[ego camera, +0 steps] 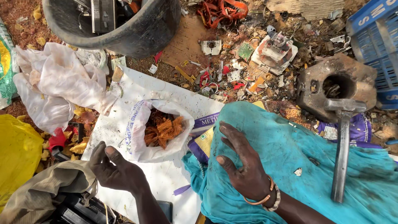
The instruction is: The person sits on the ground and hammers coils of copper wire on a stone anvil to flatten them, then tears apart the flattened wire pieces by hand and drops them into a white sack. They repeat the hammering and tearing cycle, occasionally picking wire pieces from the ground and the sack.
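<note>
Single head-worn view, looking steeply down, close over cluttered ground

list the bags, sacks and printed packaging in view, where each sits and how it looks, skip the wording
White sack: centre, by the left hand, open, holding copper wire, blue print.
Purple and yellow packaging: under the teal cloth.
Yellow bag: left edge.
Blue crate: top right, white lettering.

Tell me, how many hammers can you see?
1. The metal hammer lies on the teal cloth, its head against the rusty metal block, beyond the right hand. Others could be hidden in the scrap.
</note>
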`<move>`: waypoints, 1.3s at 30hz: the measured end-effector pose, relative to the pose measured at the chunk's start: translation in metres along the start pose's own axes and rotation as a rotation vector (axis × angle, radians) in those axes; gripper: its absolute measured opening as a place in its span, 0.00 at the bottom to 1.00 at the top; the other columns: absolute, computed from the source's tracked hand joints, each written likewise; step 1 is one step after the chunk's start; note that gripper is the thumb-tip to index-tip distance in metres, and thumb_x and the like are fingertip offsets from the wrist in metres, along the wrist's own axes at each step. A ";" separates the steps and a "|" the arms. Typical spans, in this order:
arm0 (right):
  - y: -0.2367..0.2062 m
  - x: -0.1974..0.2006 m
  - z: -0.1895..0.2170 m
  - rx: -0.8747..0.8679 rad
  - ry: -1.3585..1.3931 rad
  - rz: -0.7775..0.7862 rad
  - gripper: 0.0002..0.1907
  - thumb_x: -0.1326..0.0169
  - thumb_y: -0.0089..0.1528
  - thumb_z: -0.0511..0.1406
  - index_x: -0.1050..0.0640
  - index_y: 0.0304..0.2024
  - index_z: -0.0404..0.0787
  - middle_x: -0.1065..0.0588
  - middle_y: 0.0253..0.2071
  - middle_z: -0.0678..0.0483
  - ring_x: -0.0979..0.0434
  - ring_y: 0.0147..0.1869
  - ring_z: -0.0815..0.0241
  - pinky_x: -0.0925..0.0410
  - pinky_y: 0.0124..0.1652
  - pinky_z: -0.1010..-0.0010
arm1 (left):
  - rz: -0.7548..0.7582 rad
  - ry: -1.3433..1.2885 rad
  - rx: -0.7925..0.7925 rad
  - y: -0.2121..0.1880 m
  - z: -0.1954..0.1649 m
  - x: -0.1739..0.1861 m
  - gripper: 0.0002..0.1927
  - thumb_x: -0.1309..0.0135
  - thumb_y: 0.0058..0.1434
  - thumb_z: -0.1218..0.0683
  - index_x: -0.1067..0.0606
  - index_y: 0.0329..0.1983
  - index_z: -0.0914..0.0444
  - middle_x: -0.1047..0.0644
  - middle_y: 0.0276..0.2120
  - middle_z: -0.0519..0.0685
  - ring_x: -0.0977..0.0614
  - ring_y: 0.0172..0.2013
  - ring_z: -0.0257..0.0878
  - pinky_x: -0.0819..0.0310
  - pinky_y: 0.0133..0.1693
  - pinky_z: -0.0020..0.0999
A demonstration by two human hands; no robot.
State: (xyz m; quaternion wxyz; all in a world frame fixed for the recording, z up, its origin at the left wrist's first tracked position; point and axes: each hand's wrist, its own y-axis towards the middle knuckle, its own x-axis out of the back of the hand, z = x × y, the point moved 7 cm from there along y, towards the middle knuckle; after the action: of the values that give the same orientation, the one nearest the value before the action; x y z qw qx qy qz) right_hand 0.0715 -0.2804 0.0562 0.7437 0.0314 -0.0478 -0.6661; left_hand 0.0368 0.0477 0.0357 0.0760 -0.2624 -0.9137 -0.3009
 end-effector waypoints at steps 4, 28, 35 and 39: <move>-0.014 0.018 -0.054 -0.158 -0.118 0.026 0.16 0.43 0.64 0.32 0.21 0.54 0.34 0.19 0.53 0.47 0.18 0.56 0.57 0.26 0.55 0.67 | 0.345 0.344 -0.317 -0.036 -0.002 -0.038 0.09 0.40 0.69 0.58 0.23 0.50 0.64 0.21 0.52 0.50 0.20 0.56 0.47 0.25 0.58 0.41; -0.162 0.266 -0.143 -0.385 -0.007 -0.655 0.12 0.44 0.63 0.31 0.18 0.47 0.30 0.17 0.43 0.47 0.16 0.46 0.58 0.21 0.46 0.65 | 0.855 0.380 -0.466 -0.095 -0.066 -0.269 0.15 0.43 0.67 0.49 0.19 0.50 0.62 0.19 0.55 0.55 0.20 0.59 0.51 0.30 0.60 0.49; -0.165 0.293 -0.182 -0.312 -0.186 -0.897 0.09 0.43 0.66 0.31 0.18 0.45 0.32 0.18 0.41 0.51 0.19 0.42 0.64 0.26 0.43 0.73 | 1.113 0.188 -0.290 -0.174 -0.136 -0.509 0.50 0.28 0.47 0.45 0.35 0.72 0.65 0.40 0.66 0.71 0.31 0.60 0.72 0.34 0.54 0.61; -0.160 0.302 -0.187 -0.358 -0.352 -0.885 0.09 0.41 0.63 0.33 0.17 0.42 0.33 0.17 0.38 0.52 0.18 0.39 0.65 0.26 0.41 0.74 | 1.273 0.393 -0.028 -0.190 -0.114 -0.534 0.40 0.29 0.52 0.46 0.32 0.66 0.59 0.38 0.66 0.66 0.24 0.56 0.60 0.30 0.57 0.55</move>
State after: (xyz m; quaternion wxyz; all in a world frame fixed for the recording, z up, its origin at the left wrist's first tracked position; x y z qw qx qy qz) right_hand -0.0323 -0.6011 -0.1384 0.3648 -0.1918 -0.0395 -0.9103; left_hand 0.3895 -0.3805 -0.1280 0.4003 -0.6919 -0.5457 -0.2514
